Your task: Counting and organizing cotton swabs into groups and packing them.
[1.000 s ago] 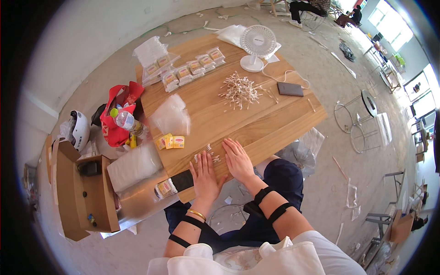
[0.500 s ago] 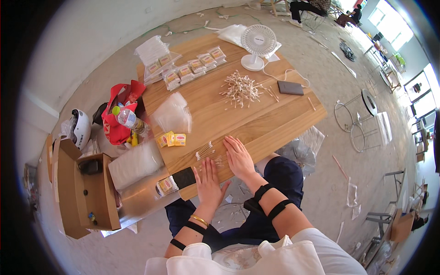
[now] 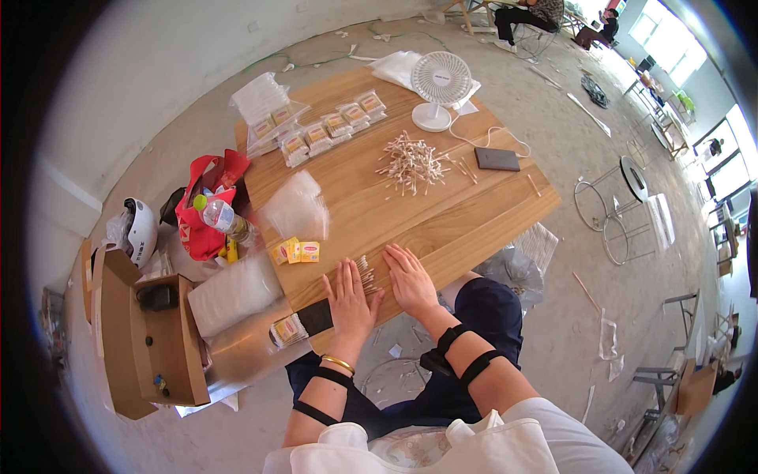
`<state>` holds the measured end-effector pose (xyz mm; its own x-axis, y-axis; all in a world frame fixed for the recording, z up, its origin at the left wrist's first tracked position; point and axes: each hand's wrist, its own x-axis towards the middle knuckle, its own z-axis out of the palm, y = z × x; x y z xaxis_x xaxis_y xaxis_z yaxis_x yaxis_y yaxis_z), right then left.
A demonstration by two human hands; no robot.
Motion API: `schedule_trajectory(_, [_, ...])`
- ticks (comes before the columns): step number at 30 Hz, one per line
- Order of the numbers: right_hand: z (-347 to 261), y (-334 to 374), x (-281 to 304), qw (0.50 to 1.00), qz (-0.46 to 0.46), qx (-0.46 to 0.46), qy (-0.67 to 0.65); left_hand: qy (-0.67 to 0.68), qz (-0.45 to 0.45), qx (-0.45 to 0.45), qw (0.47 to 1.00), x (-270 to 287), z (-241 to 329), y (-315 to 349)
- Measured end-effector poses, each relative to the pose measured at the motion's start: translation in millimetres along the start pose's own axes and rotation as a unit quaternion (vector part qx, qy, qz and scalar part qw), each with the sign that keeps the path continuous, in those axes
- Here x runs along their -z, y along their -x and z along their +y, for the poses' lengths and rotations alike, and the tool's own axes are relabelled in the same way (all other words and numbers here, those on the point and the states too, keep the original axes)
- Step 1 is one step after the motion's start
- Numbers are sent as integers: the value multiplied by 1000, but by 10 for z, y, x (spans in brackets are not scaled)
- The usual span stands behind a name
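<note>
A small row of cotton swabs [image 3: 365, 272] lies at the table's near edge, between my two hands. My left hand [image 3: 352, 299] rests with fingers stretched out against the left side of the row, partly covering it. To the right, my right hand [image 3: 410, 283] lies flat on the wood with its fingers extended, a little apart from the swabs. Yellow printed cards [image 3: 298, 250] sit beyond my left hand, below a fan of clear plastic bags [image 3: 296, 207]. A loose heap of cotton swabs [image 3: 412, 162] spreads over the far middle of the wooden table [image 3: 474, 225].
Filled swab packs [image 3: 335, 126] line the far left. A white fan [image 3: 440, 83] and a dark power bank [image 3: 497, 159] stand at the back right. Left of the table are an open cardboard box [image 3: 170, 340], a bottle [image 3: 221, 215] and a red bag [image 3: 201, 237].
My left hand has moved slightly up and over the left side of the swab row, which now looks more upright and gathered. My right hand has barely shifted.
</note>
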<state>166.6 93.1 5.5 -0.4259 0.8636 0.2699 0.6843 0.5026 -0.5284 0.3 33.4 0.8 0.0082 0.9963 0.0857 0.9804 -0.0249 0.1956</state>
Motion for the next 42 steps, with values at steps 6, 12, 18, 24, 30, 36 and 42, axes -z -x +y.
schedule_trajectory(6, [48, 8, 30, 1000, -6, -5, -11, 74, -44, -69, 994, 157, -107, 102])
schedule_trajectory(12, [-126, -86, 68, 992, -82, 95, 4, 34, -10, -14, 999, 197, -300, 266])
schedule_trajectory(18, [-199, -132, -78, 982, -124, 123, 69, 15, -41, -5, 999, 117, -223, 378])
schedule_trajectory(24, [-304, 10, -188, 982, -114, 98, 112, 41, -22, 7, 999, 70, -215, 379])
schedule_trajectory(30, [-383, 10, -164, 979, -135, 65, 138, 66, -35, -12, 997, 64, -143, 368])
schedule_trajectory(36, [-302, 28, -182, 980, -133, 81, 120, 67, -42, 16, 997, 88, -110, 367])
schedule_trajectory(42, [-228, 119, -101, 989, -116, 67, 54, 90, -10, 15, 996, 45, -156, 368])
